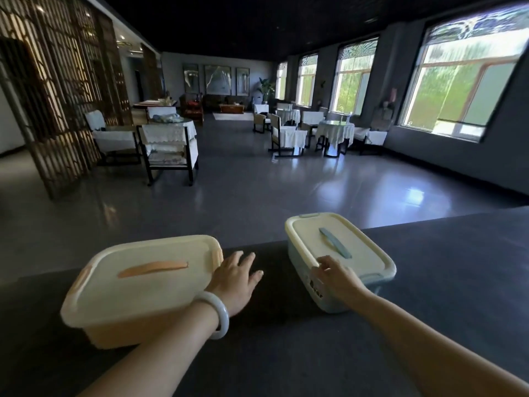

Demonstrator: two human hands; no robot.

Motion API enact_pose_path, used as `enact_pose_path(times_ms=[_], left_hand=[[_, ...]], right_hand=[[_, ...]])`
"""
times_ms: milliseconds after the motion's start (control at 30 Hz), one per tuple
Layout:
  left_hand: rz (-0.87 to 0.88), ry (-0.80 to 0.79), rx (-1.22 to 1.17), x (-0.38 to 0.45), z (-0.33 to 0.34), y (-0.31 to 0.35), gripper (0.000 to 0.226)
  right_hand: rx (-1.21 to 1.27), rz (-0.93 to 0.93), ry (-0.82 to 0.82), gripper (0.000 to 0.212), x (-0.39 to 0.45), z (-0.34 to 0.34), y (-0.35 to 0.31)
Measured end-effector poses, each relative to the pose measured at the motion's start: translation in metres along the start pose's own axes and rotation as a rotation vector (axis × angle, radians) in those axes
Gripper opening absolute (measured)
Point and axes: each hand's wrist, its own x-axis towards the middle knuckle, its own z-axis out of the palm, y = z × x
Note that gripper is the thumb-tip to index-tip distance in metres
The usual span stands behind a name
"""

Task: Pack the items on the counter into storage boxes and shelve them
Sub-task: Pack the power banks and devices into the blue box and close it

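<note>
two storage boxes stand on the dark desk [429, 282], both with the lid on. the orange box [143, 285] is at the near left, and the blue box [337, 256] is at the right, a little farther. they are apart, with a bare strip of desk between them.

the left hand [234, 277] lies against the right end of the orange box, its fingers [246, 260] straight and spread, released, grasping nothing. a pale bangle [217, 313] is on this wrist. the right hand [333, 275] is on the near left corner of the blue box. its fingers [323, 263] curl over the lid rim and seem to grasp it there.

i judge the boxes are being made ready, to open or to carry away. to lift them well, each hand should go to the handle in the middle of the lid, or under the box, because a hold at one corner will tip it. i cannot tell if the side clips are locked.

the far edge of the desk is just behind both boxes, and the orange box already reaches over it, so pull toward the near side, not push. beyond that edge the floor [257, 181] is wide and open. chairs and covered tables stand well away.
</note>
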Motion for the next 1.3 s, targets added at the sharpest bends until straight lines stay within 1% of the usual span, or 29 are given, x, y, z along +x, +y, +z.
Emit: enact_pose_path(times_ms=[100, 167, 200, 267, 367, 500, 600, 667, 767, 933, 1067, 1167, 1300], left_hand=[[-0.043, -0.055, -0.049, 0.02, 0.021, 0.044, 0.057], [-0.097, -0.104, -0.141, 0.032, 0.033, 0.067, 0.058], [-0.133, -0.128, -0.193, 0.038, 0.038, 0.077, 0.058], [-0.218, -0.169, -0.283, 0.05, 0.049, 0.094, 0.06], [-0.337, -0.194, -0.368, 0.066, 0.065, 0.115, 0.067], [-0.459, -0.166, -0.505, 0.091, 0.084, 0.133, 0.073], [-0.476, -0.097, -0.586, 0.107, 0.094, 0.14, 0.075], [-0.465, -0.072, -0.589, 0.111, 0.101, 0.139, 0.076], [-0.439, -0.071, -0.575, 0.107, 0.11, 0.134, 0.074], [-0.478, -0.004, -0.637, 0.081, 0.109, 0.135, 0.065], [-0.491, 0.003, -0.682, 0.023, 0.099, 0.134, 0.066], [-0.501, 0.031, -0.663, -0.029, 0.096, 0.127, 0.065], [-0.49, 0.04, -0.601, -0.094, 0.081, 0.11, 0.044]], right_hand=[[-0.037, -0.01, 0.118, 0.038, 0.01, -0.045, 0.041], [-0.067, -0.013, 0.184, 0.039, 0.024, -0.071, 0.067], [-0.111, -0.009, 0.189, 0.041, 0.032, -0.081, 0.079], [-0.181, 0.018, 0.168, 0.046, 0.051, -0.095, 0.099], [-0.189, 0.058, 0.115, 0.051, 0.078, -0.097, 0.117], [-0.19, 0.093, 0.069, 0.056, 0.109, -0.091, 0.123], [-0.112, 0.127, 0.033, 0.051, 0.124, -0.089, 0.13], [-0.067, 0.159, 0.003, 0.044, 0.127, -0.085, 0.137], [-0.111, 0.206, 0.05, 0.043, 0.123, -0.079, 0.142], [-0.11, 0.26, 0.106, 0.042, 0.089, -0.071, 0.133], [-0.012, 0.31, 0.099, 0.037, 0.036, -0.067, 0.123], [0.048, 0.322, 0.064, 0.033, -0.01, -0.058, 0.112], [0.086, 0.296, -0.012, 0.031, -0.066, -0.045, 0.095]])
